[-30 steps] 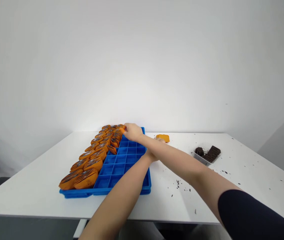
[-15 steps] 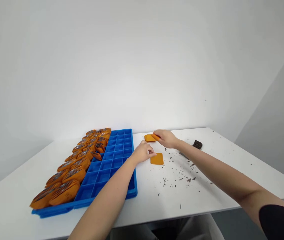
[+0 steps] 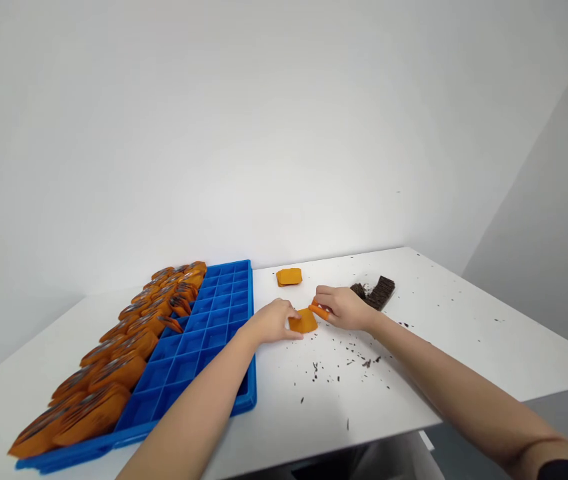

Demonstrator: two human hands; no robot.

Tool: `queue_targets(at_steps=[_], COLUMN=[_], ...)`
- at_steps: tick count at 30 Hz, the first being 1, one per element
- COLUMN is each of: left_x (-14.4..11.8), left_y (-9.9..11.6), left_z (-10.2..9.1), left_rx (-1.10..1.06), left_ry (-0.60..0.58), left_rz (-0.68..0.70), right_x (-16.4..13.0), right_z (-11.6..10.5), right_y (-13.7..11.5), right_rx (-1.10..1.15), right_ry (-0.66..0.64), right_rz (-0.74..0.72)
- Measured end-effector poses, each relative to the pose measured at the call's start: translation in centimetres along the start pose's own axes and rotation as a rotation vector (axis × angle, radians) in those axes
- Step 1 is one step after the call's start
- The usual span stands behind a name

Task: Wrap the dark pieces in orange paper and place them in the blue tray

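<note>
Both hands have come together at one spot since half a second ago: the right hand [image 3: 345, 309], which was then up at the far orange stack [image 3: 289, 276], has drawn back toward the person and now pinches a thin orange piece [image 3: 319, 311] between thumb and fingertips, just beside the flat orange pad [image 3: 304, 322] on the table [image 3: 414, 373]. The left hand [image 3: 271, 321] has barely shifted; its fingers lie curled on the near left edge of that pad, pressing it down. The view has swung rightward as well, so the blue tray [image 3: 199, 340] sits further left than before, and the dark brown blocks [image 3: 378, 292] show more fully beyond the right hand. Part of the pad is covered by the left fingers, and how the thin piece meets the pad is too small to tell. The tray's near left corner runs out of view, and the orange parts [image 3: 114, 363] filling its left columns are blurred, so their dark markings cannot be read. The table is white, strewn with dark crumbs [image 3: 344, 363] in front of the hands, and it stands against plain pale walls that meet in a corner at the right.
</note>
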State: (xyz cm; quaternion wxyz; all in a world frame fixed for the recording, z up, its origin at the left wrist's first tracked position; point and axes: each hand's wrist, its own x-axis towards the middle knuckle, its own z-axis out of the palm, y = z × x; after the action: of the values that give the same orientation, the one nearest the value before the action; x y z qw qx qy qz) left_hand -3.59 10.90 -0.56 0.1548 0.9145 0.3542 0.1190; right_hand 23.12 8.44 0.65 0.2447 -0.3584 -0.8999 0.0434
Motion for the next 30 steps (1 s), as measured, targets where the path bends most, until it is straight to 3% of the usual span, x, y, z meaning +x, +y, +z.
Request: queue_targets(at_steps=[8,14,19,24,30], left_x=[0.1,0.2,0.3,0.4,0.6], left_y=[1.9,2.5,3.9,4.9,4.6], left_z=[-1.0,-1.8,-1.9,-1.7,-1.6], left_rx=[0.014,-0.007,-0.126,-0.265,-0.335], left_ry=[0.06,0.269,0.402,0.364,0.348], left_rz=[0.131,0.245,0.225,0.173,0.155], right_x=[-1.0,-0.7,-0.4,0.0,0.1], right_z=[-0.1,0.6,1.1,1.5,1.0], right_y=[0.3,1.4,1.6,0.6,0.7], right_rx=[0.1,0.087,0.297,0.499,0.479], right_ry=[0.005,0.022,0.101,0.065,0.051], right_rz=[0.017,0.061,0.112,0.115,0.121])
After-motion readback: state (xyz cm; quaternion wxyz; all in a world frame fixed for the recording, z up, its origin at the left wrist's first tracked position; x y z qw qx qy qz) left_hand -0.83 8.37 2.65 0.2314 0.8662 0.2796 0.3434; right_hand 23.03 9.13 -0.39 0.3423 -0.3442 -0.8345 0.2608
